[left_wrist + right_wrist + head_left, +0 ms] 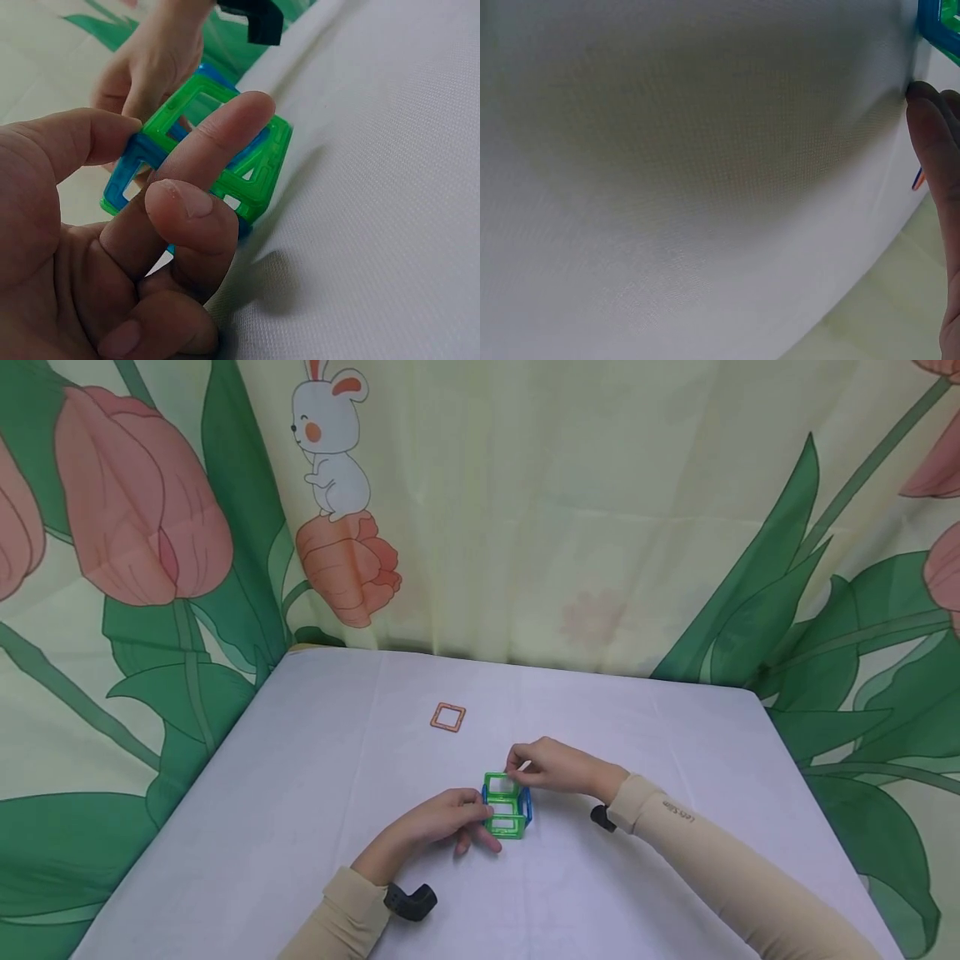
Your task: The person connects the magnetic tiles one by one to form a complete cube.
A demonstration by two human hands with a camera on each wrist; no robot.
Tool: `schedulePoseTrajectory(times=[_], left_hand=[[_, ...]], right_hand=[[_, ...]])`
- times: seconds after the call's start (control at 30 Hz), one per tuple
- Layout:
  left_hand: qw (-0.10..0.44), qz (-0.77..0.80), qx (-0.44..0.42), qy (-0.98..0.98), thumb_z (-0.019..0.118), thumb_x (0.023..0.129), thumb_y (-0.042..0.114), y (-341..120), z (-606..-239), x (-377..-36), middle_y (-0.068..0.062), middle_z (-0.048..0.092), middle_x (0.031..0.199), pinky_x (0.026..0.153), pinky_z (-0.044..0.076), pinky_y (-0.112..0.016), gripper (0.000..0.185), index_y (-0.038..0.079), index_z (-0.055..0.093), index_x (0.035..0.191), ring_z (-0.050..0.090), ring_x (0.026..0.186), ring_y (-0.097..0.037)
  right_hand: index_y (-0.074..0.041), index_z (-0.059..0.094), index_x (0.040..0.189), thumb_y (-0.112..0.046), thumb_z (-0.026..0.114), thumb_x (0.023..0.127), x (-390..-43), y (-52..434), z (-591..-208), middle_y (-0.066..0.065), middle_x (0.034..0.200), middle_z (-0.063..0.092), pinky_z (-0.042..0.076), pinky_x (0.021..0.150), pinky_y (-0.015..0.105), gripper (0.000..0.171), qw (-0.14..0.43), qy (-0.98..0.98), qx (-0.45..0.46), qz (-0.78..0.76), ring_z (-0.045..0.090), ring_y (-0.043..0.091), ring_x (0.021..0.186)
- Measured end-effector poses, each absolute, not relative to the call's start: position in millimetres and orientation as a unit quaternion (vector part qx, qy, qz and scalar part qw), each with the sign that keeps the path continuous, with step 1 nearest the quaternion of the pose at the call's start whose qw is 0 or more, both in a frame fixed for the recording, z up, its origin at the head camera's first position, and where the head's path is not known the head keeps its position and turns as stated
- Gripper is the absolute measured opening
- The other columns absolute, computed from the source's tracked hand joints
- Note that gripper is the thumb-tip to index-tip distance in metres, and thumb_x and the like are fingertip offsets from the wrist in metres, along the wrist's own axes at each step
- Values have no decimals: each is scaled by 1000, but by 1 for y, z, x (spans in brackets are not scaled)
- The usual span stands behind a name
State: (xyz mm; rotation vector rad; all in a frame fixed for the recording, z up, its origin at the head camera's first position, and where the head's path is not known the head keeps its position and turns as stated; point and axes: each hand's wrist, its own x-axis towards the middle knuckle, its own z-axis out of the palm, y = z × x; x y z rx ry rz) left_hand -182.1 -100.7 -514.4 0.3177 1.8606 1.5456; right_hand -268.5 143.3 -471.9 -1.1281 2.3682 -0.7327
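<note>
Fingers of your left hand (pixel 142 225) are pinching the green-and-blue tile box (pixel 507 806) mid-surface; your right hand (pixel 551 767) is gripping its top (squeezing harder risks popping the tiles apart).

I hold a small box of green and blue square frames (pixel 507 806), standing near the middle of the table toward its near edge. My left hand (pixel 431 828) grips its left side; my right hand (pixel 555 767) pinches its top far edge.
</note>
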Motion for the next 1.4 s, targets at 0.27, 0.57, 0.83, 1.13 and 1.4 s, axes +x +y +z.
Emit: schedulePoseTrajectory(times=[0.27, 0.57, 0.83, 1.13, 1.4], left_hand=[[342, 595, 127, 716, 55, 105, 32, -101, -513, -181, -13, 80, 96, 54, 31, -25, 30, 3, 58, 110, 50, 51, -12], [346, 598, 123, 712, 54, 106, 31, -101, -511, -181, -14, 80, 97, 54, 31, -24, 29, 2, 57, 110, 50, 52, -11], [341, 579, 128, 730, 53, 106, 34, -102, -510, -182, -9, 80, 95, 51, 26, -24, 27, 7, 57, 103, 50, 51, -12], [346, 582, 122, 726, 54, 106, 33, -101, -512, -183, -9, 80, 96, 52, 27, -24, 27, 6, 58, 107, 50, 51, -11], [345, 583, 120, 726, 55, 105, 34, -101, -511, -183, -10, 80, 95, 53, 28, -24, 29, 5, 57, 108, 51, 51, -11]], right_hand=[[-12, 67, 105, -18, 62, 103, -262, 145, -471, -2, 104, 75, 57, 90, 25, 8, 227, 835, -410, -287, 75, 14, 103], [-10, 68, 105, -18, 62, 103, -262, 146, -471, 0, 104, 75, 57, 89, 25, 10, 231, 830, -413, -294, 76, 15, 102], [-12, 68, 105, -19, 62, 103, -263, 146, -474, -3, 103, 75, 57, 89, 26, 9, 229, 831, -412, -296, 75, 12, 100], [-15, 68, 103, -20, 64, 102, -264, 148, -477, -4, 102, 75, 57, 89, 27, 7, 228, 830, -410, -303, 75, 12, 98], [-15, 71, 113, -27, 54, 108, -265, 154, -476, -6, 106, 76, 57, 88, 30, 21, 211, 838, -409, -295, 70, 6, 95]])
